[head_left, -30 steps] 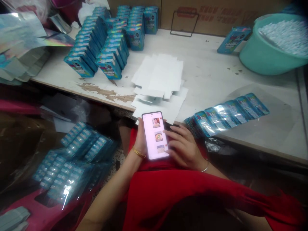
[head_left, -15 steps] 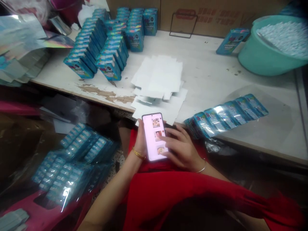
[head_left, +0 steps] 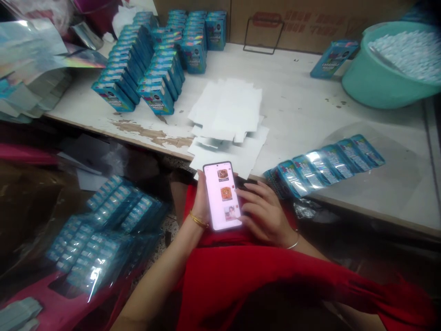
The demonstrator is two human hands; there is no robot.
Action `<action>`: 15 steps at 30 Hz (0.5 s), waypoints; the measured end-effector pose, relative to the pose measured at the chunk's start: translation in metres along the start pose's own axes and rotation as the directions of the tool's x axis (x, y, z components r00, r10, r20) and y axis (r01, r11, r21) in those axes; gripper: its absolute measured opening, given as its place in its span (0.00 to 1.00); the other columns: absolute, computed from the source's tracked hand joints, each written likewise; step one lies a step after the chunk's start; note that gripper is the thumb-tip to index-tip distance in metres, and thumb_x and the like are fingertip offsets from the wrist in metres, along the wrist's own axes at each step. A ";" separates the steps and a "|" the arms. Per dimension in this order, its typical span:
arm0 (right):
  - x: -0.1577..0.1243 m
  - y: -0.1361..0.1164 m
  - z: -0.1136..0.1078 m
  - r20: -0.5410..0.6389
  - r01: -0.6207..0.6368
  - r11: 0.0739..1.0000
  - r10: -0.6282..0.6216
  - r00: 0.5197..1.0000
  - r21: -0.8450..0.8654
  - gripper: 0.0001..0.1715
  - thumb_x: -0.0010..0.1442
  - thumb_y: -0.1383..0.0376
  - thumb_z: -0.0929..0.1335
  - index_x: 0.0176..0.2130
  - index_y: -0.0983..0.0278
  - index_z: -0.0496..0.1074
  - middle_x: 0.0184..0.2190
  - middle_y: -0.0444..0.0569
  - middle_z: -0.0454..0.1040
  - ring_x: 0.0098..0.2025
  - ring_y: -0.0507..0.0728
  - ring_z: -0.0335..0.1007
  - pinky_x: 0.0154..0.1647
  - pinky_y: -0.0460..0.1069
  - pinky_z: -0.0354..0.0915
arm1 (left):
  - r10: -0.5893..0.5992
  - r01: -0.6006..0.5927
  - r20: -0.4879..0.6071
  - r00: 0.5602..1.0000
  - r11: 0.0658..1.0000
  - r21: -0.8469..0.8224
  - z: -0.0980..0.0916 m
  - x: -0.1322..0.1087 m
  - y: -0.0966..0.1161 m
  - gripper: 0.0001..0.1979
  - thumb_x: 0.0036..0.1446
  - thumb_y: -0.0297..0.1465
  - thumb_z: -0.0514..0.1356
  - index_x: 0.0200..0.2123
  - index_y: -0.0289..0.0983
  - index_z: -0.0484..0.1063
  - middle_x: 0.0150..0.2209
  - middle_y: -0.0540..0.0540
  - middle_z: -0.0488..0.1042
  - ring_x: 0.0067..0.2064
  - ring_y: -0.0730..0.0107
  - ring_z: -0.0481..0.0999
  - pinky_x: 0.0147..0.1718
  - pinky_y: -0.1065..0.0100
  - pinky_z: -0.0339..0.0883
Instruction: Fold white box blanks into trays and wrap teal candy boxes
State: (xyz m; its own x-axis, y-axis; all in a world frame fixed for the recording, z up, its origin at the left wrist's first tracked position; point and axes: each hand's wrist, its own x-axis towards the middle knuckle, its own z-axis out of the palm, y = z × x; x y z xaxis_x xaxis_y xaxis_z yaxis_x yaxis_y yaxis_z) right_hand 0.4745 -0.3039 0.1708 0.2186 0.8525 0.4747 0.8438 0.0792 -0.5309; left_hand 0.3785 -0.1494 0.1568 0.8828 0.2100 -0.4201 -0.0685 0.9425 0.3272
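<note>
Head view: left hand [head_left: 202, 197] closed round the left side of a smartphone [head_left: 222, 202], thumb along its edge, gold-toned bracelet [head_left: 199, 221] at the wrist. Phone held over the lap, near the table's front edge; screen lit pale pink, a column of three small pictures on it.

Right hand [head_left: 267, 214] grasping nothing, fingers loosely spread at the phone's right edge; cannot tell whether a fingertip touches the glass. Silver-toned bangle [head_left: 294, 241] on that wrist. Red garment [head_left: 241, 280] below both.

Just beyond the phone, a loose stack of white card sheets [head_left: 230, 108], the lowest jutting over the edge. White worktable [head_left: 292, 124], its paint worn to brown [head_left: 151, 131] along the front left. Right of the stack, a slanting row of blue boxes in clear plastic [head_left: 327, 163]. Farther left, upright blue "Caramelo" cartons [head_left: 158, 99] in close rows.

Back right, a teal tub [head_left: 372, 85] heaped with small pale pieces, too blurred to name; one blue carton [head_left: 330, 62] tilted just beside it. Brown cardboard [head_left: 330, 23] with red print across the back, a thin wire frame [head_left: 258, 51] before it. Far left, shiny iridescent sheets [head_left: 31, 46] and a metal cup [head_left: 87, 36].

Lower left, plastic-wrapped blue bundles [head_left: 99, 257] on pink plastic furniture [head_left: 44, 294]. Room dim below table height; speckled floor [head_left: 174, 227] shows in a sliver.
</note>
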 end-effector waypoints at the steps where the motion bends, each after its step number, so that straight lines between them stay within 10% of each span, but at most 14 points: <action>1: 0.000 0.000 0.001 -0.003 -0.002 1.000 0.002 1.000 -0.007 0.04 0.60 0.63 0.66 0.37 0.61 0.69 0.51 0.51 0.72 0.58 0.62 0.60 0.60 0.65 0.56 | 0.003 -0.003 -0.002 1.000 1.000 -0.001 0.000 0.000 0.000 0.45 0.54 0.60 0.37 0.47 0.26 0.72 0.37 0.34 0.77 0.38 0.55 0.78 0.38 0.59 0.71; 15: 0.007 0.001 0.007 0.064 -0.001 1.000 -0.001 0.998 0.022 0.10 0.61 0.59 0.66 0.42 0.60 0.69 0.52 0.49 0.72 0.61 0.62 0.57 0.63 0.65 0.50 | -0.034 0.034 -0.029 0.999 0.999 -0.026 0.001 0.001 -0.001 0.45 0.54 0.61 0.38 0.50 0.28 0.70 0.40 0.34 0.77 0.40 0.54 0.78 0.38 0.59 0.71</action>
State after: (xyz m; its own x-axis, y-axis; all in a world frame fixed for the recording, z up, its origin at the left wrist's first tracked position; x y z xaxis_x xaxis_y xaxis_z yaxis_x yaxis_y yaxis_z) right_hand 0.4731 -0.2944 0.1687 0.1863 0.8838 0.4292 0.8326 0.0899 -0.5465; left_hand 0.3796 -0.1504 0.1566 0.8706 0.1851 -0.4558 -0.0508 0.9554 0.2908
